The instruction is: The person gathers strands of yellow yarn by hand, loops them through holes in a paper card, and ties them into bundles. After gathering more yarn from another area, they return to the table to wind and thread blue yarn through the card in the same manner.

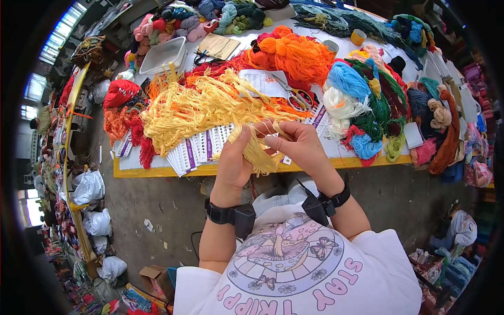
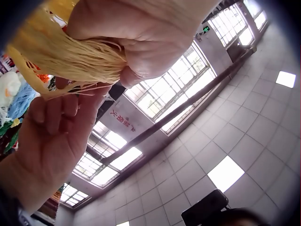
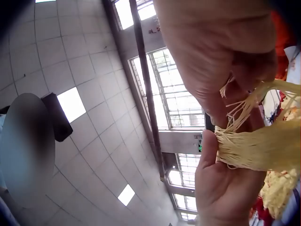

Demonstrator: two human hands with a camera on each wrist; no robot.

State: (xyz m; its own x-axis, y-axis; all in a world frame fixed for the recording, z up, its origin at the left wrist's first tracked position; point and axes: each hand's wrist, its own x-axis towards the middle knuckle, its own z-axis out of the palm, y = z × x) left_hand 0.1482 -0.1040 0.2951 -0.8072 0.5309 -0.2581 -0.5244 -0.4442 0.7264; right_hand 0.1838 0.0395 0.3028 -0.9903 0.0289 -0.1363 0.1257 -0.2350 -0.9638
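My left hand (image 1: 234,163) grips a pale yellow skein of yarn (image 1: 259,155) near one end, over the table's front edge. In the left wrist view, the skein's strands (image 2: 70,56) bunch tightly under the thumb. On the other side, my right hand (image 1: 305,150) pinches a thin lock of the same yarn with curled fingers. The right wrist view shows this lock (image 3: 254,100) drawn away from the main bundle (image 3: 258,146), right beside the left thumb. Behind both hands lies a large heap of yellow yarn (image 1: 189,107).
White cards with purple strips (image 1: 190,152) line the table's yellow front edge (image 1: 210,170). Scissors (image 1: 300,98) lie beside a paper sheet (image 1: 262,83). Orange yarn (image 1: 296,55), blue yarn (image 1: 347,80) and a clear plastic tub (image 1: 164,56) stand farther back.
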